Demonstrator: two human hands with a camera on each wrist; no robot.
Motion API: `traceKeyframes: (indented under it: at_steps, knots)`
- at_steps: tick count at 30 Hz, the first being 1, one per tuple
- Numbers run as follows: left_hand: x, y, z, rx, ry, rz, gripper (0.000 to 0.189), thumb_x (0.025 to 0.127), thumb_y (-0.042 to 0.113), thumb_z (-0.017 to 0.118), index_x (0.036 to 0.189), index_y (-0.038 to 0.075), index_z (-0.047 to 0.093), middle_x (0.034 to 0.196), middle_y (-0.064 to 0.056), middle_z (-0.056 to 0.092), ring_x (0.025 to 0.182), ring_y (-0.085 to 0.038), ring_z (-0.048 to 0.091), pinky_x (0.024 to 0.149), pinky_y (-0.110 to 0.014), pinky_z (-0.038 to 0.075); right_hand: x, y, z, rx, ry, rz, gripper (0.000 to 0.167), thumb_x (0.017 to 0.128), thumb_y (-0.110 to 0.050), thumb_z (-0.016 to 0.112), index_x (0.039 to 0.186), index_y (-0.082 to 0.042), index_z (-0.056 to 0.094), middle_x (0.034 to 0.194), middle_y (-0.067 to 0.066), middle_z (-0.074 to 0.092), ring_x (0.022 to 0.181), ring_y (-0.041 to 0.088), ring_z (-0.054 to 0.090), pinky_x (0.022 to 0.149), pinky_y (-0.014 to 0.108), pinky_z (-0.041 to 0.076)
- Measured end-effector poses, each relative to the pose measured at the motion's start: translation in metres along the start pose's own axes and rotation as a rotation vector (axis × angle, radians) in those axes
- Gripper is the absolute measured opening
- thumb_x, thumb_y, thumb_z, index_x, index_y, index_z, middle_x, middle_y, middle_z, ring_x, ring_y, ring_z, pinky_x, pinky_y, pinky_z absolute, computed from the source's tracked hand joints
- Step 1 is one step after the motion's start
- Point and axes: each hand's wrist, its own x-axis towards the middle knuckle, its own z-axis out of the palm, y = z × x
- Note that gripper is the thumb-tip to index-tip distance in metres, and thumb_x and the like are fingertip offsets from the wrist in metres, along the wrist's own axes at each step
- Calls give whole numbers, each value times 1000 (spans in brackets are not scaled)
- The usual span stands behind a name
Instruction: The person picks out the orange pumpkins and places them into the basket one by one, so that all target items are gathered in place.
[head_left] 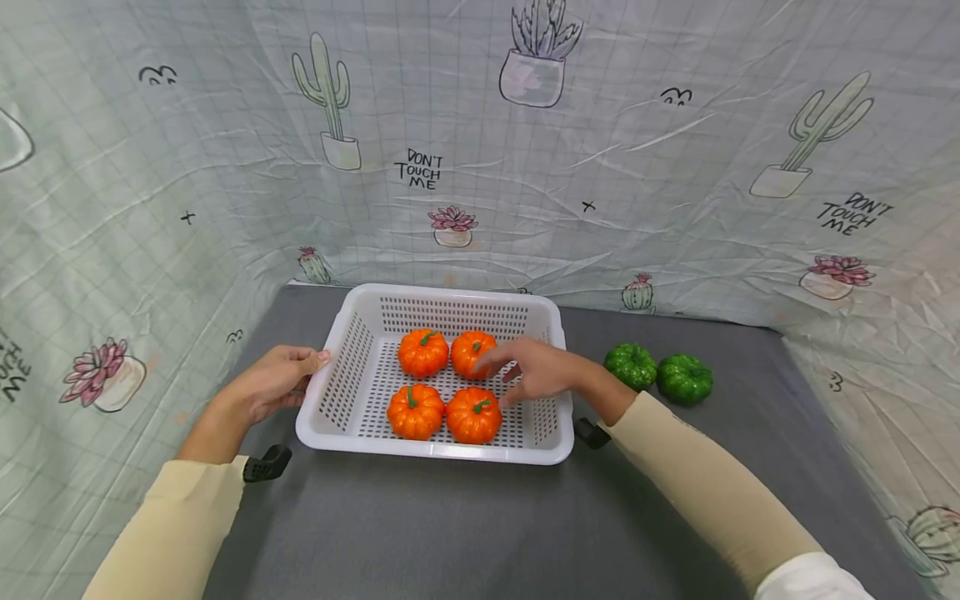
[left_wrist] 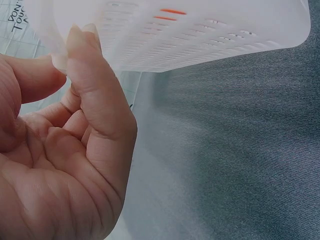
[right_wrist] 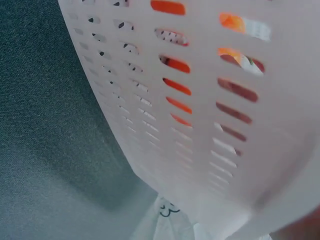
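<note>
A white plastic basket (head_left: 450, 451) with slotted sides stands on the table and contains several small orange pumpkins. Two lie at the back, a left one (head_left: 423, 353) and a right one (head_left: 471, 357); two lie in front, a left one (head_left: 416, 412) and a right one (head_left: 474, 416). My left hand (head_left: 279, 379) pinches the basket's left rim between thumb and fingers, seen close in the left wrist view. Over the basket's right side reaches my right hand (head_left: 536, 367), its fingers loosely bent beside the back right pumpkin and partly covering it. Whether they touch it is unclear.
Two green pumpkins, one nearer (head_left: 631, 367) and one farther right (head_left: 685, 379), sit on the grey table (head_left: 420, 525) right of the basket, close to my right forearm. A printed cloth (head_left: 480, 158) hangs behind and along the sides. The basket wall fills most of the right wrist view.
</note>
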Motion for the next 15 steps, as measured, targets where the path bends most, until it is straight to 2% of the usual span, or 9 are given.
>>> traceKeyframes:
  at_steps: [5,8,11,15]
  knots:
    - [2,0,0,-4,-5,5,50,112,35,47,136,-9,54,104,0,74,94,-13,72,81,-38,60,6,-3,5,-74,-98,79,66,84,-11,84,146,-12,59,150,4,60,138,29,56,111,53,50]
    - [3,0,1,-7,-4,6,48,112,34,47,134,-8,56,103,1,74,94,-13,72,81,-38,60,8,-4,8,-104,-149,107,71,84,-13,84,150,-17,56,155,1,56,143,26,52,118,52,43]
    - [3,1,2,-7,-6,2,47,112,34,47,133,-7,56,103,1,74,94,-13,72,82,-38,60,8,-5,11,-119,-164,124,74,84,-13,84,151,-17,54,155,0,56,144,24,50,123,50,37]
    - [4,1,1,9,-10,0,48,112,34,47,134,-8,55,104,0,73,94,-14,72,82,-38,60,7,-4,12,-117,-145,135,75,84,-12,84,152,-13,53,153,1,59,144,23,52,123,49,38]
